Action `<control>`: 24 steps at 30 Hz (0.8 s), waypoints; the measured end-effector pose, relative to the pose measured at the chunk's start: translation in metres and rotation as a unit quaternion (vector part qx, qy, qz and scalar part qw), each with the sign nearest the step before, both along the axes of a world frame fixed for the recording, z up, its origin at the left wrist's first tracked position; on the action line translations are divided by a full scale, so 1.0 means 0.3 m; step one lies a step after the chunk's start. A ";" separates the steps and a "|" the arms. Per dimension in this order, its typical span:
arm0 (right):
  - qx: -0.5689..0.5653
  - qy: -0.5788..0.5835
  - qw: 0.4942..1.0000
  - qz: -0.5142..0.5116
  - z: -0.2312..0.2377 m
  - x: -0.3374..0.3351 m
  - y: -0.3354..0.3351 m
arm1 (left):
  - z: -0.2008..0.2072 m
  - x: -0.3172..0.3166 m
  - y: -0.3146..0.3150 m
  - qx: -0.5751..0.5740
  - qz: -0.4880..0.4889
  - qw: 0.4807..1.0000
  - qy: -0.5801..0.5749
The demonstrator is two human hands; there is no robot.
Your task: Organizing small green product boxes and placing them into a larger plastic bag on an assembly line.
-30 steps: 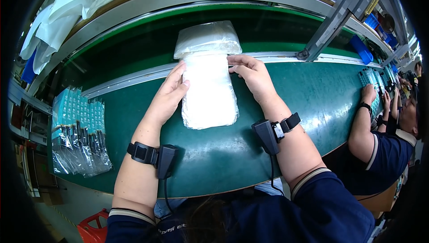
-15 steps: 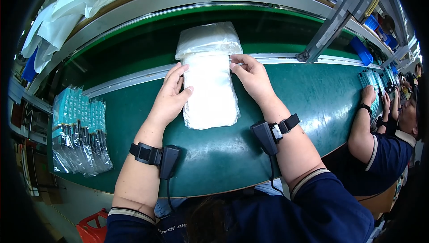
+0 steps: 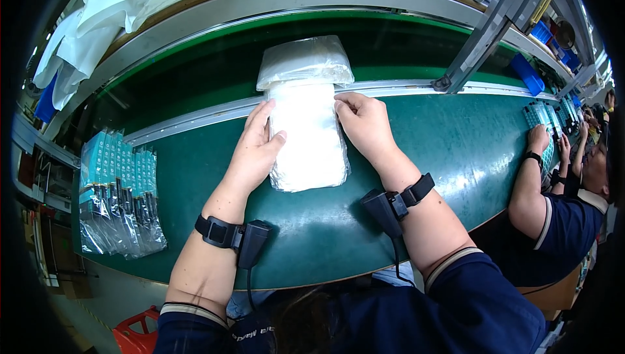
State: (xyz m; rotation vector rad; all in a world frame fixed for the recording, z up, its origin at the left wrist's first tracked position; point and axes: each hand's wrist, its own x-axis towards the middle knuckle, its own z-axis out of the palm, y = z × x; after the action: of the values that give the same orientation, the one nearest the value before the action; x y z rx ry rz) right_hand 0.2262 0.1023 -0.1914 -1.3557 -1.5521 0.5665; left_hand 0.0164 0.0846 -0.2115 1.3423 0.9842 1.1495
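Note:
A stack of clear plastic bags (image 3: 306,139) lies on the green table in front of me, its top glaring white. A second, wider bundle of clear bags (image 3: 305,62) adjoins its far end. Along the stack's left side rests my left hand (image 3: 256,144), fingers stretched out and thumb apart, touching the edge. My right hand (image 3: 364,123) is at the upper right edge of the stack, with its thumb and forefinger pinched on the bags and its other fingers curled. Part of the pinch is hidden behind the hand.
Teal-and-clear packages with dark items (image 3: 120,194) stand in a row at the left. A metal rail (image 3: 403,87) runs behind the bags, near a slanted metal post (image 3: 478,41). At the right, another person's arm (image 3: 526,181) reaches over the table. A red stool (image 3: 137,329) stands below left.
My right hand has slid slightly nearer along the stack's edge, its forefinger drawing in toward the thumb. My left hand has stayed at the left edge, shifting only a little.

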 end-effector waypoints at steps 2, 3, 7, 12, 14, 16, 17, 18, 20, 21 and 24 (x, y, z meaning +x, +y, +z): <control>0.005 -0.018 1.000 0.000 0.011 -0.008 -0.010 | 0.002 0.003 -0.004 0.027 0.003 0.997 0.071; 0.006 -0.019 1.000 0.005 0.010 -0.010 -0.012 | 0.000 0.002 -0.004 0.027 0.003 0.997 0.071; 0.013 -0.040 0.999 0.027 -0.006 0.002 -0.001 | -0.013 -0.001 -0.003 0.040 0.008 0.993 0.108; 0.062 -0.115 0.991 0.017 0.010 -0.004 -0.018 | 0.000 -0.004 -0.028 0.073 0.023 0.981 0.178; 0.107 -0.144 0.984 0.017 0.017 -0.004 -0.020 | 0.019 -0.001 -0.039 0.122 0.035 0.963 0.238; 0.194 -0.181 0.962 0.066 0.023 -0.001 -0.019 | 0.032 0.003 -0.040 0.141 0.036 0.957 0.253; 0.194 -0.181 0.962 0.065 0.020 -0.003 -0.019 | 0.037 0.003 -0.041 0.159 0.039 0.949 0.269; 0.178 -0.185 0.961 0.097 0.013 -0.005 -0.017 | 0.034 0.001 -0.037 0.159 0.038 0.949 0.269; 0.162 -0.189 0.960 0.130 -0.001 -0.007 -0.016 | 0.023 -0.010 -0.027 0.169 0.002 0.940 0.296; 0.132 -0.213 0.957 0.147 -0.010 -0.007 -0.019 | 0.023 -0.011 -0.029 0.169 0.003 0.940 0.297; 0.094 -0.248 0.949 0.170 -0.007 -0.002 -0.027 | 0.029 -0.008 -0.032 0.168 -0.004 0.929 0.330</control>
State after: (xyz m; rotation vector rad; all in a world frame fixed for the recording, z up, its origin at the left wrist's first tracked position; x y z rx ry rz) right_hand 0.2257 0.0943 -0.1936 -1.1392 -2.2156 0.2763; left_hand 0.0140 0.0750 -0.2027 2.0870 1.2832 0.8888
